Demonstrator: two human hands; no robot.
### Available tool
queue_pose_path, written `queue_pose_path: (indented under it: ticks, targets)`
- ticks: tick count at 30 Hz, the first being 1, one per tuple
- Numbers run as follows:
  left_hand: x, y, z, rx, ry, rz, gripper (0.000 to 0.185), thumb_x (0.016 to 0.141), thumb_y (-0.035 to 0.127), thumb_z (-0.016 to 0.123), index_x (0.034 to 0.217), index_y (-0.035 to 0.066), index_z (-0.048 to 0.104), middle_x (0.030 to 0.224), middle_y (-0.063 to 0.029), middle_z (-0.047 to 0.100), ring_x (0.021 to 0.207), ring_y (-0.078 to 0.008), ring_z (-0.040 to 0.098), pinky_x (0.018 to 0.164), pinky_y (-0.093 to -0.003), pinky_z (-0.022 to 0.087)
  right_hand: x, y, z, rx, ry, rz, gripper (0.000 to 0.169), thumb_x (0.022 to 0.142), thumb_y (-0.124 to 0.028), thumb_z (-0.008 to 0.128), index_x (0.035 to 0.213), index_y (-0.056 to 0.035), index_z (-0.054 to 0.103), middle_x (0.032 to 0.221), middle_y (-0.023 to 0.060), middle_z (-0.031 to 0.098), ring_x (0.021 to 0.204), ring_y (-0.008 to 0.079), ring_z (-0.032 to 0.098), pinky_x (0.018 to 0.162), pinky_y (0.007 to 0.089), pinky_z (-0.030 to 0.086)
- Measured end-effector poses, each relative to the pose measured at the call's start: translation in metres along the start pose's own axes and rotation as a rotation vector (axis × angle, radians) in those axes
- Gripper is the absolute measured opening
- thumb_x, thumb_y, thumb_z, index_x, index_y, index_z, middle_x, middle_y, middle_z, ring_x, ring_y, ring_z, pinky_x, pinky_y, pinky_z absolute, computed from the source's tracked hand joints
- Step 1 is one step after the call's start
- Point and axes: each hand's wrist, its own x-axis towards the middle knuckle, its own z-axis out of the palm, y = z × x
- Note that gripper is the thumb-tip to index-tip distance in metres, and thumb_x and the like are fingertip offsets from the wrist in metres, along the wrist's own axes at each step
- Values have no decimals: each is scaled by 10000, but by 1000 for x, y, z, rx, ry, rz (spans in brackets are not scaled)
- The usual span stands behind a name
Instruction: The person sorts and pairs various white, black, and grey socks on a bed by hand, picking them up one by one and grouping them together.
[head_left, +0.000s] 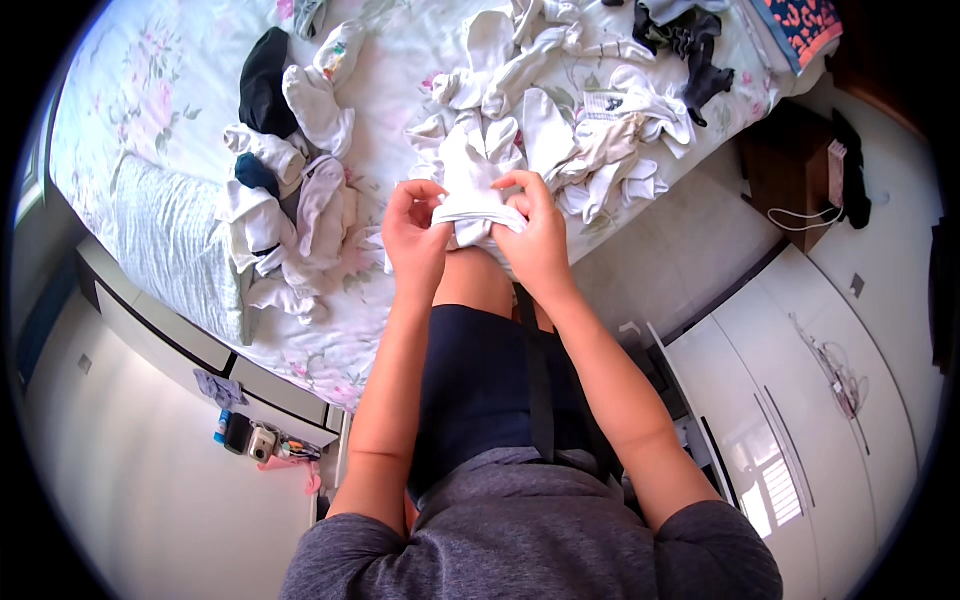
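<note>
Both my hands grip the folded cuff of a white sock above my bare knee. My left hand pinches the cuff's left end. Its right end is between the thumb and fingers of my right hand. The toe of this sock points away from me, over a loose spread of white socks on the bed. To the left of my left hand is another heap, with white and grey socks, a black sock and a dark teal one. Beige-white socks lie to the right of my right hand.
A floral bedsheet covers the bed. Black socks lie at its far right, and a grey-white folded cloth at the left. White cabinets stand on the right. A camera and small items sit on a surface at lower left.
</note>
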Motion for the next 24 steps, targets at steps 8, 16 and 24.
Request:
queue_pose_path:
  ticks: [8, 16, 24]
  targets:
    - [46, 54, -8, 558, -14, 567, 228, 686, -124, 659, 859, 24, 673, 857, -103, 602, 787, -243, 591, 704, -320, 477, 78, -9, 63, -69, 277, -229, 231, 723, -32, 720, 863, -81, 542, 745, 94, 616, 697, 292, 634, 605, 376, 481]
    - [142, 60, -47, 1123, -39, 651, 387, 763, 16, 710, 1141, 97, 679, 1254, -109, 623, 1142, -333, 593, 996, -420, 463, 91, -20, 77, -10, 60, -183, 466, 792, 2, 707, 1242, -80, 612, 1185, 73, 628, 982, 198, 654, 766, 299, 573]
    - [111, 14, -34, 962, -366, 247, 375, 822, 76, 727, 1192, 85, 668, 1181, -137, 678, 1099, -336, 641, 939, -403, 512, 111, 58, 11, -185, 137, 56, 431, 801, -86, 703, 1229, -119, 673, 1195, 124, 662, 1007, 245, 658, 875, 344, 524]
